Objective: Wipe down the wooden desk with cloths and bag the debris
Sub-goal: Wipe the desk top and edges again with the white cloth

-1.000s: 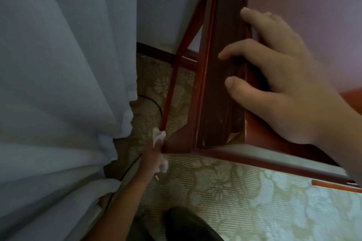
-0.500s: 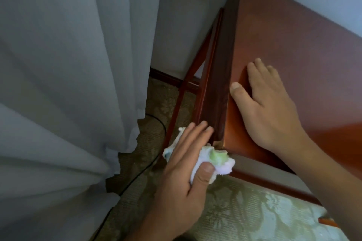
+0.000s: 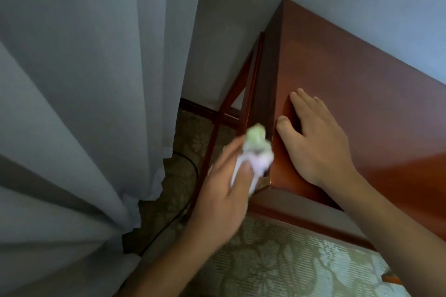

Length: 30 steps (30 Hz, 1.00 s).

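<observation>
Desk (image 3: 362, 75) side panel; left hand (image 3: 224, 190) presses blurred, seemingly upright cloth (image 3: 328, 152).

the left hand (image 3: 224, 190) grips a crumpled cloth (image 3: 253, 154) against the desk (image 3: 362, 84) side. the right hand (image 3: 318, 142) lies flat on top.

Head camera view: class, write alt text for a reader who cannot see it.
A person's left hand presses a crumpled white-and-green cloth against the side edge of a reddish wooden desk, near its front corner. The right hand rests flat on the desktop; a grey curtain hangs left.
</observation>
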Each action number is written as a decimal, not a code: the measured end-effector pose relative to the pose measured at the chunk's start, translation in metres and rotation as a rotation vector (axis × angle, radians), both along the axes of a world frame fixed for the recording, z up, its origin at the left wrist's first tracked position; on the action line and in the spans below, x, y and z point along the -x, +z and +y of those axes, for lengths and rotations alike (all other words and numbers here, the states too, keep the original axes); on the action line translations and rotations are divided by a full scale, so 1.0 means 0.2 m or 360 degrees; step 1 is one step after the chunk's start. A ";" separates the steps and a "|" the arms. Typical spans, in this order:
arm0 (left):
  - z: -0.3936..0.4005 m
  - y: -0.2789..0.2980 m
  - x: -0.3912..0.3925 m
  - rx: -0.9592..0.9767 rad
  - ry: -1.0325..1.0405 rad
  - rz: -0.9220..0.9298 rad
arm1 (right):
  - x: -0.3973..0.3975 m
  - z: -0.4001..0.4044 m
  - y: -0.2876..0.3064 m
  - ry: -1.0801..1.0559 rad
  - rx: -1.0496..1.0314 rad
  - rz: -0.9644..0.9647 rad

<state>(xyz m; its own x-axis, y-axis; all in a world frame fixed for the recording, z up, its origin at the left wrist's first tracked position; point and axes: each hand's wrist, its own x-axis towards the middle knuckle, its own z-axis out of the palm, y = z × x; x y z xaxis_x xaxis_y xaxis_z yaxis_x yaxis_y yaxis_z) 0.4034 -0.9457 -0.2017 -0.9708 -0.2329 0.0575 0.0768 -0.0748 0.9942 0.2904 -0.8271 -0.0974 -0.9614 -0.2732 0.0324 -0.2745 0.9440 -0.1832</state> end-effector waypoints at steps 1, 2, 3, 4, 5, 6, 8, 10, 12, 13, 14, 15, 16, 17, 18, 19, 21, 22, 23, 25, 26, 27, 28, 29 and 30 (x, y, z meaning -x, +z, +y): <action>0.01 0.00 -0.14 -0.0031 -0.0020 0.0031 | 0.00 0.00 0.00 0.0004 -0.0014 0.0007; 0.03 -0.01 -0.23 0.0024 -0.0021 0.0039 | 0.00 0.00 0.00 0.0005 -0.0032 0.0006; 0.05 -0.02 -0.27 0.0115 -0.0008 0.0025 | 0.00 0.00 0.00 0.0003 -0.0041 -0.0002; 0.06 -0.02 -0.26 0.0152 -0.0008 -0.0053 | 0.00 0.00 0.00 -0.0002 -0.0043 -0.0017; 0.05 0.00 -0.21 0.0105 -0.0040 -0.0178 | 0.00 0.00 0.00 -0.0004 -0.0042 -0.0035; 0.03 0.01 -0.12 0.0030 -0.0083 -0.0297 | -0.01 0.00 0.00 -0.0002 -0.0043 -0.0047; -0.02 0.07 0.11 -0.0030 -0.0115 -0.0373 | -0.01 -0.01 -0.01 0.0013 -0.0058 -0.0053; -0.06 0.09 0.38 0.0051 -0.0004 -0.0316 | 0.00 -0.01 0.01 0.0044 -0.0105 -0.0076; -0.06 0.13 0.57 0.0088 0.0088 -0.0224 | 0.01 0.03 0.05 0.0135 -0.0234 -0.0096; -0.04 0.14 0.60 0.0089 0.0084 -0.0182 | 0.03 0.07 0.09 0.0209 -0.0274 -0.0116; -0.03 0.14 0.59 0.0082 0.0065 -0.0176 | 0.08 0.10 0.13 0.0269 -0.0238 -0.0148; -0.01 0.13 0.54 0.0065 0.0065 -0.0182 | 0.15 0.14 0.17 0.0295 -0.0118 -0.0175; 0.01 0.12 0.46 0.0028 0.0090 -0.0192 | 0.24 0.17 0.19 0.0290 0.0010 -0.0202; 0.04 0.10 0.36 -0.0032 0.0131 -0.0192 | 0.35 0.17 0.19 0.0250 0.0066 -0.0221; 0.05 0.08 0.26 -0.0090 0.0145 -0.0206 | 0.46 0.15 0.17 0.0168 0.0044 -0.0240; 0.06 0.06 0.18 -0.0151 0.0116 -0.0226 | 0.57 0.11 0.13 0.0085 -0.0007 -0.0257; 0.05 0.03 0.12 -0.0190 0.0048 -0.0238 | 0.73 0.00 0.05 -0.0002 -0.0107 -0.0281; 0.05 0.01 0.13 -0.0203 0.0023 -0.0244 | 0.77 -0.04 0.02 -0.0009 -0.0154 -0.0280; 0.04 0.02 0.15 -0.0214 -0.0003 -0.0251 | 0.79 -0.06 0.00 -0.0006 -0.0172 -0.0279; 0.01 0.07 0.27 -0.0181 -0.0025 -0.0226 | 0.80 -0.06 -0.02 -0.0013 -0.0154 -0.0256; 0.00 0.09 0.37 -0.0116 -0.0008 -0.0193 | 0.79 -0.05 -0.02 -0.0029 -0.0154 -0.0231; -0.01 0.11 0.47 -0.0063 -0.0010 -0.0159 | 0.79 -0.05 -0.01 -0.0044 -0.0164 -0.0221; -0.03 0.11 0.59 -0.0023 -0.0018 -0.0151 | 0.80 -0.06 -0.01 -0.0052 -0.0175 -0.0234; -0.06 0.11 0.72 0.0009 -0.0043 -0.0163 | 0.80 -0.07 -0.01 -0.0065 -0.0181 -0.0246; -0.08 0.10 0.86 0.0036 -0.0060 -0.0173 | 0.81 -0.08 -0.01 -0.0080 -0.0179 -0.0243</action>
